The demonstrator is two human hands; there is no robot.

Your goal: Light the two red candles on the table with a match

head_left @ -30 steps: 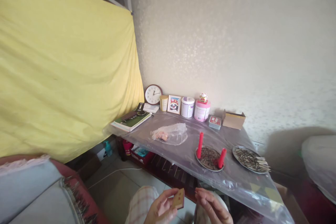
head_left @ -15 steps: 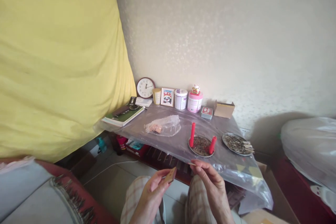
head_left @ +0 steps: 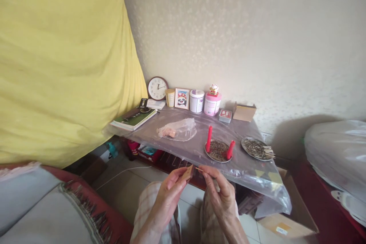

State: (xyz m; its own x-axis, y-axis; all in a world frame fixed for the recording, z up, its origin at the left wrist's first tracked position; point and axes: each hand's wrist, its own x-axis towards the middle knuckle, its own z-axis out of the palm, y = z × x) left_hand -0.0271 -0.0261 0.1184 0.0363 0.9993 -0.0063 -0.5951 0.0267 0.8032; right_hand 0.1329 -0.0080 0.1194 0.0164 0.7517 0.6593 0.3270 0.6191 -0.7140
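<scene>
Between the thumb and fingers of my left hand (head_left: 171, 190) is a small matchbox (head_left: 188, 174), its dark side facing right. My right hand (head_left: 219, 187) pinches a thin matchstick (head_left: 199, 169), whose tip is at or very near the matchbox's side; I cannot tell if they touch. No flame shows. Beyond the hands, a metal plate (head_left: 217, 159) of dark bits bears a tall upright red candle (head_left: 209, 139) and a shorter, leaning red candle (head_left: 230, 150). To its right, another plate (head_left: 251, 156) holds many burnt sticks, with pale matchsticks (head_left: 268, 152) at its edge.
A plastic-covered table (head_left: 160, 122) carries a clear bag (head_left: 183, 129), books (head_left: 134, 120), a clock (head_left: 158, 88), a framed panda picture (head_left: 182, 98), tins (head_left: 197, 101) and a small open carton (head_left: 244, 111). A cardboard box (head_left: 297, 202) stands at lower right, a sofa (head_left: 34, 202) at left.
My hands have come together and up a little, bringing the matchstick from apart to the matchbox's side. The view has tilted slightly down.
</scene>
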